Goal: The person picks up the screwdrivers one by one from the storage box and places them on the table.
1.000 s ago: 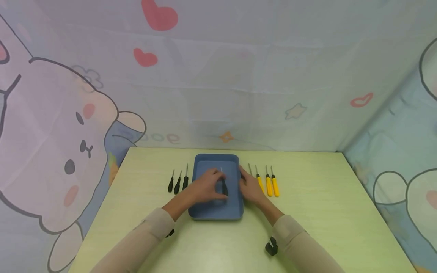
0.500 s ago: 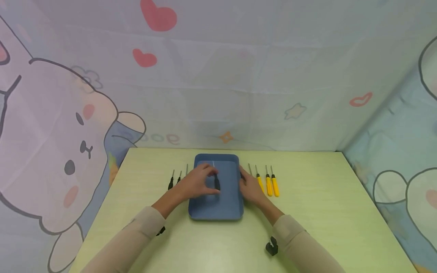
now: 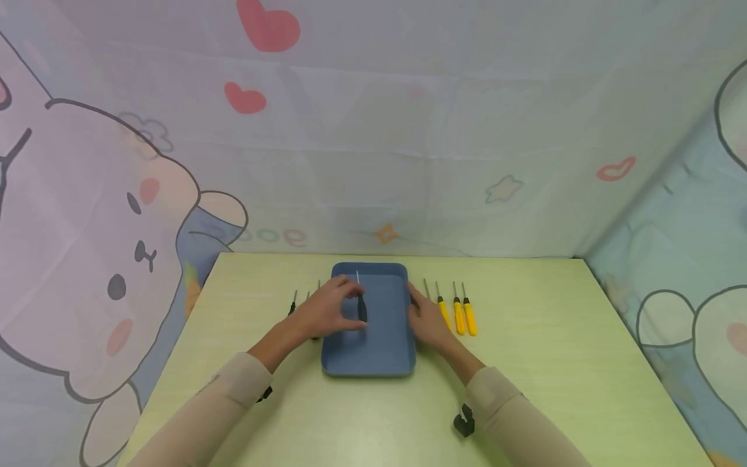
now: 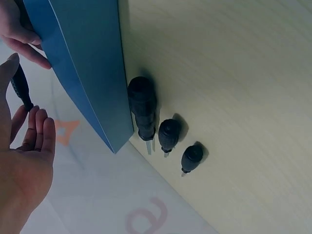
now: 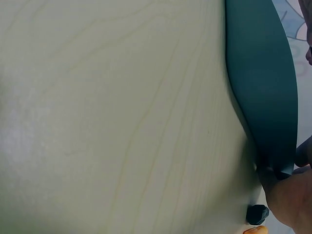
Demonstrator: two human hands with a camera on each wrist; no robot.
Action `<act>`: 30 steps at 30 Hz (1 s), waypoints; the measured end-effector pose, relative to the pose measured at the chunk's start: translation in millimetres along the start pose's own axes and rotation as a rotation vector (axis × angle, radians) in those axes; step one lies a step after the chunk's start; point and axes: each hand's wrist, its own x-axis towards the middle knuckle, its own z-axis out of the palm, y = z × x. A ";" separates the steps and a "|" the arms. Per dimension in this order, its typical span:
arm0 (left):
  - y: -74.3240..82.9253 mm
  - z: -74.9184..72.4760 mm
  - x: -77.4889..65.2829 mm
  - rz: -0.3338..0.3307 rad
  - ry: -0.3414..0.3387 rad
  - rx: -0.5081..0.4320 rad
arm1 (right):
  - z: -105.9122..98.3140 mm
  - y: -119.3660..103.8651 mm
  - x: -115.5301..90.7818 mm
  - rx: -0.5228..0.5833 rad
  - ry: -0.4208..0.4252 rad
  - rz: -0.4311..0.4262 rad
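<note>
A black-handled screwdriver is pinched between the thumb and fingers of my left hand, over the left part of a blue tray. Its thin shaft points away from me. The left wrist view also has this screwdriver, clear of the tray's wall. My right hand grips the tray's right edge, fingers at the rim. In the right wrist view that hand meets the tray wall at a corner of the picture.
Three black screwdrivers lie left of the tray, partly hidden by my left hand in the head view; the largest lies nearest the tray. Several yellow-handled screwdrivers line up on its right. A cloth wall rises behind the table.
My left hand has moved left with the black screwdriver, from the tray's middle toward its left side. My right hand stays at the tray's right edge.
</note>
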 end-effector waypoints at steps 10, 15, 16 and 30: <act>-11.2 -8.8 -6.0 0.028 0.042 0.012 | -0.5 0.2 -0.3 0.014 -0.002 0.000; -16.3 -17.5 -10.5 0.013 0.073 -0.020 | -0.4 -0.2 -0.5 0.018 -0.002 -0.013; -17.6 -19.4 -11.7 0.007 0.074 -0.025 | -0.4 -0.4 -0.5 0.017 -0.002 -0.012; -45.2 -37.7 -30.1 -0.073 0.103 -0.105 | -1.1 -1.3 -0.6 0.038 -0.008 0.013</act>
